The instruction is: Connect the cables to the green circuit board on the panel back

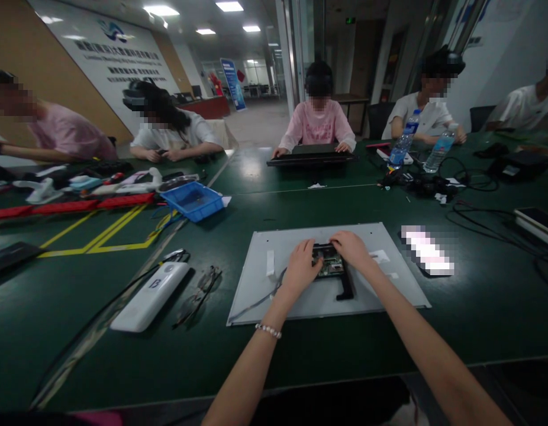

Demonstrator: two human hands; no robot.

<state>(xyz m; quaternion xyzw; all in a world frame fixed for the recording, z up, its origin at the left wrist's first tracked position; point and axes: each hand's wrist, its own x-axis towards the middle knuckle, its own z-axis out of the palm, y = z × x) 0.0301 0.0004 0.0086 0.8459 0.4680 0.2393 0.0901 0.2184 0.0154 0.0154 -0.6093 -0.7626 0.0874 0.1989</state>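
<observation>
Circuit board (334, 267) — on white panel (254, 278); left hand (303, 266) over its left edge, right hand (351, 249) at its far-right corner; fingers curled — whether either grip pinches, indiscernible.

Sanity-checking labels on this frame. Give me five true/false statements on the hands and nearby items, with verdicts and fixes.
1. The left hand and the right hand are both at the black-framed circuit board. True.
2. The beaded bracelet is on the right wrist. False: it is on the left wrist.
3. The eyeglasses lie between the white device marked 13 and the pale panel. True.
4. The blue tray sits on the pale panel. False: it sits on the green table, beyond the panel and to its left.
5. The two plastic bottles are lying on their sides. False: both stand upright.
</observation>
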